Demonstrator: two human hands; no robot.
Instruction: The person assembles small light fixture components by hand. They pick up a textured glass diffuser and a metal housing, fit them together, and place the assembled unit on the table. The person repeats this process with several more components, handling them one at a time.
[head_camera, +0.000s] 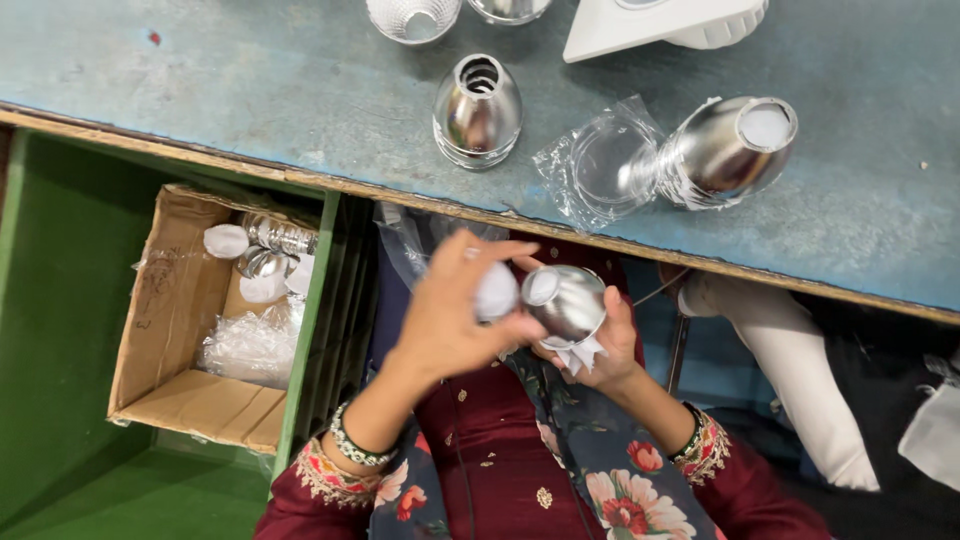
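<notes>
At the centre of the frame, just below the table's edge, the right hand (605, 345) cups a shiny silver reflector cup (568, 300), its fingers curled round the underside. The left hand (450, 310) pinches a small white disc (496, 292) between thumb and fingertips, right beside the cup's open mouth. Two similar reflector cups (478, 110) lie on the blue table (250, 80) above, and a cardboard box (170, 300) sits at the left.

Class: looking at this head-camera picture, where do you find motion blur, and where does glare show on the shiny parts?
Head view: the left hand is smeared by motion blur, as is the white disc at its fingertips; the right hand and its metal cup are sharper. Glare streaks the cup on the bench; lighting is soft, shadows faint.
</notes>
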